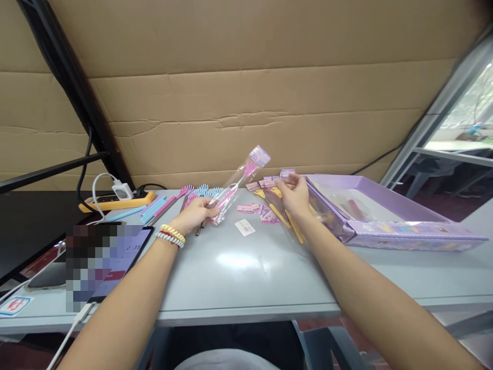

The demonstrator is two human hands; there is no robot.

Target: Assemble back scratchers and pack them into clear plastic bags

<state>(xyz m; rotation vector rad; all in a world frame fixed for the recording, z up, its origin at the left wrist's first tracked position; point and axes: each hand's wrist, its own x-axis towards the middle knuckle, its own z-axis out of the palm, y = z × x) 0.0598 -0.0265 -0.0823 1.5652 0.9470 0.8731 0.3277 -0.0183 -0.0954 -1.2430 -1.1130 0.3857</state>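
Fingers of the left hand pinch the lower end of a clear packet with a pink stick inside; its long axis runs up and right toward the purple box. Right hand fingers close on a small pink label, just right of the packet's top.

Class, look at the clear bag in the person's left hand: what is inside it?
Inside the clear bag held by the left hand is a pink, long-handled item, tilted up-right. Its lower end is covered by the fingers; the purple header card hides the top.
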